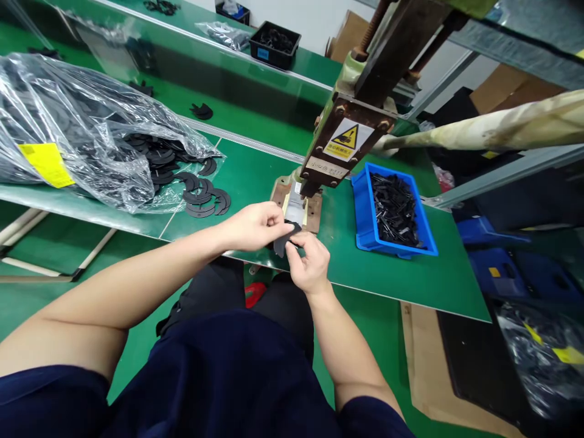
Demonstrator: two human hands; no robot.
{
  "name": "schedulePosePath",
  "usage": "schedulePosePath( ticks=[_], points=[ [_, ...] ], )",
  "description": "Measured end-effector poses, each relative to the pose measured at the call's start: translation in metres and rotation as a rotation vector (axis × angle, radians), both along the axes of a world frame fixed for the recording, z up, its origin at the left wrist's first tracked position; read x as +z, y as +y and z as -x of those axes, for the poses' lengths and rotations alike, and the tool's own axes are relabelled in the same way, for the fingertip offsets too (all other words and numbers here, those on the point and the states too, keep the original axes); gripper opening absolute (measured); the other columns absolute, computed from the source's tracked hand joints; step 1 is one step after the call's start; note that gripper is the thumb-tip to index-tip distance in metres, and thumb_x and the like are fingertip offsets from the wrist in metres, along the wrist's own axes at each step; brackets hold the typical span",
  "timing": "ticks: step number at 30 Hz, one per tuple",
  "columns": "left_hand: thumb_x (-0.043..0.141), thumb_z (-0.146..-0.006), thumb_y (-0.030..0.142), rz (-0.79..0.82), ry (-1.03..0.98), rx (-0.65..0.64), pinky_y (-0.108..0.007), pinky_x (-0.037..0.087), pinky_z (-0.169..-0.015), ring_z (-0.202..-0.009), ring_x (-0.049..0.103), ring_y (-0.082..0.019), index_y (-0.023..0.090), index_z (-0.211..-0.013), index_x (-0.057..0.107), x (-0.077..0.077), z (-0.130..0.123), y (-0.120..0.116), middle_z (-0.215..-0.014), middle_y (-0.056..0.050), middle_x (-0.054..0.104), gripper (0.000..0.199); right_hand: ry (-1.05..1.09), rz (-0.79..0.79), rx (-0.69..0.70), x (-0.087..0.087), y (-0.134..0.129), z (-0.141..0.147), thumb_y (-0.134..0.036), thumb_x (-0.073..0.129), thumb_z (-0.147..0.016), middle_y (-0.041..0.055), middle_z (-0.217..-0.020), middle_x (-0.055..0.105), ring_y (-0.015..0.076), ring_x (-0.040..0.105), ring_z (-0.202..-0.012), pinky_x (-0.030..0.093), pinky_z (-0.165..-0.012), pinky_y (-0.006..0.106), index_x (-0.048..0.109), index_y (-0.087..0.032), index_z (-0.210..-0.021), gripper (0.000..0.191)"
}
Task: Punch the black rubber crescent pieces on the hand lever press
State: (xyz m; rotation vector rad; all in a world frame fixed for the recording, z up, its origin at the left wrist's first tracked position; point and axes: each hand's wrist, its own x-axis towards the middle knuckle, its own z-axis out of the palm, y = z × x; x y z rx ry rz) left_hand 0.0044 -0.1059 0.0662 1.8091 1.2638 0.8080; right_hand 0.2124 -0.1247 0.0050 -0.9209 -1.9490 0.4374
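Note:
A flat, curved black piece (281, 243) is held between my two hands, just in front of the hand press (328, 140). My left hand (255, 226) pinches it from the left, thumb along its upper end. From the right, the thumb and fingers of my right hand (311, 260) close on its other side. Behind the piece lies the press's pale metal fixture (295, 210). Loose black crescent-shaped pieces (201, 204) are heaped on the bench to the left, at the mouth of a clear plastic bag (82, 134).
On the right of the bench, a blue bin (360, 213) holds many small black parts (395, 210). A clear panel (182, 73) runs behind the bench. Farther back stands a black bin (274, 58). A wrapped bar (493, 121) juts in from the right.

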Motion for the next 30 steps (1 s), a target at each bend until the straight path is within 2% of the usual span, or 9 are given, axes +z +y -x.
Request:
schedulePosePath(
  ticks=[6, 10, 13, 18, 21, 24, 26, 28, 30],
  points=[
    [0.083, -0.086, 0.052, 0.348, -0.47, 0.004, -0.023, 0.046, -0.065, -0.072, 0.057, -0.012, 0.019, -0.099, 0.066, -0.018, 0.012, 0.005, -0.083, 0.001, 0.063, 0.039, 0.076, 0.004, 0.001, -0.002, -0.003, -0.002, -0.028, 0.066, -0.095, 0.0065, -0.102, 0.078, 0.021, 0.076, -0.1, 0.063, -0.089, 0.04, 0.068, -0.025, -0.106, 0.011],
    [0.08, -0.088, 0.058, 0.582, -0.516, -0.191, -0.023, 0.049, -0.058, -0.063, 0.059, -0.011, 0.016, -0.091, 0.071, -0.021, 0.016, 0.002, -0.076, -0.001, 0.066, 0.043, 0.073, 0.045, 0.028, -0.008, 0.002, -0.005, -0.029, 0.068, -0.094, 0.0075, -0.108, 0.078, 0.0225, 0.076, -0.106, 0.064, -0.095, 0.043, 0.07, -0.025, -0.108, 0.015],
    [0.086, -0.084, 0.053, 0.549, -0.508, -0.047, -0.02, 0.051, -0.053, -0.056, 0.059, -0.009, 0.015, -0.082, 0.071, -0.032, 0.022, 0.016, -0.071, -0.001, 0.067, 0.042, 0.066, 0.096, -0.009, -0.013, 0.004, -0.014, -0.029, 0.067, -0.095, 0.0096, -0.117, 0.077, 0.0228, 0.074, -0.113, 0.064, -0.101, 0.045, 0.067, -0.025, -0.126, 0.031],
    [0.085, -0.089, 0.036, 0.591, -0.626, 0.447, -0.019, 0.056, -0.051, -0.05, 0.061, -0.009, 0.014, -0.078, 0.062, -0.062, 0.038, 0.088, -0.067, -0.003, 0.067, 0.034, 0.071, 0.138, -0.104, -0.018, -0.005, -0.044, -0.026, 0.064, -0.096, 0.011, -0.118, 0.074, 0.0235, 0.073, -0.115, 0.064, -0.101, 0.046, 0.067, -0.026, -0.126, 0.03],
    [0.081, -0.093, 0.025, 0.601, -0.643, 0.627, -0.021, 0.059, -0.053, -0.051, 0.065, -0.011, 0.012, -0.088, 0.062, -0.063, 0.045, 0.151, -0.069, -0.006, 0.069, 0.024, 0.054, 0.142, -0.122, -0.017, -0.017, -0.061, -0.023, 0.064, -0.096, 0.01, -0.114, 0.075, 0.023, 0.074, -0.109, 0.066, -0.095, 0.045, 0.069, -0.027, -0.122, 0.027],
    [0.072, -0.101, 0.025, 0.531, -0.684, 0.676, -0.02, 0.061, -0.06, -0.056, 0.067, -0.01, 0.009, -0.103, 0.062, -0.048, 0.051, 0.211, -0.072, -0.005, 0.07, 0.019, 0.029, 0.138, -0.131, -0.012, -0.026, -0.074, -0.022, 0.064, -0.095, 0.0087, -0.11, 0.076, 0.0223, 0.075, -0.105, 0.067, -0.089, 0.042, 0.07, -0.027, -0.119, 0.025],
    [0.063, -0.106, 0.027, 0.491, -0.704, 0.654, -0.019, 0.062, -0.068, -0.065, 0.071, -0.011, 0.01, -0.108, 0.062, -0.04, 0.056, 0.238, -0.077, -0.006, 0.071, 0.017, 0.001, 0.137, -0.148, -0.008, -0.03, -0.083, -0.023, 0.065, -0.095, 0.008, -0.109, 0.076, 0.0221, 0.076, -0.103, 0.067, -0.087, 0.041, 0.07, -0.028, -0.117, 0.023],
    [0.059, -0.108, 0.029, 0.478, -0.68, 0.64, -0.023, 0.064, -0.073, -0.071, 0.073, -0.013, 0.011, -0.108, 0.061, -0.042, 0.06, 0.251, -0.081, -0.008, 0.072, 0.018, -0.036, 0.131, -0.183, -0.005, -0.031, -0.095, -0.024, 0.065, -0.095, 0.0073, -0.108, 0.077, 0.0222, 0.076, -0.103, 0.068, -0.086, 0.041, 0.071, -0.029, -0.116, 0.022],
    [0.061, -0.106, 0.027, 0.476, -0.618, 0.647, -0.026, 0.064, -0.073, -0.07, 0.073, -0.014, 0.011, -0.107, 0.061, -0.053, 0.061, 0.251, -0.081, -0.008, 0.071, 0.016, -0.078, 0.114, -0.23, -0.002, -0.029, -0.111, -0.026, 0.066, -0.095, 0.007, -0.109, 0.077, 0.0224, 0.077, -0.102, 0.067, -0.086, 0.041, 0.072, -0.029, -0.114, 0.021]
  ],
)
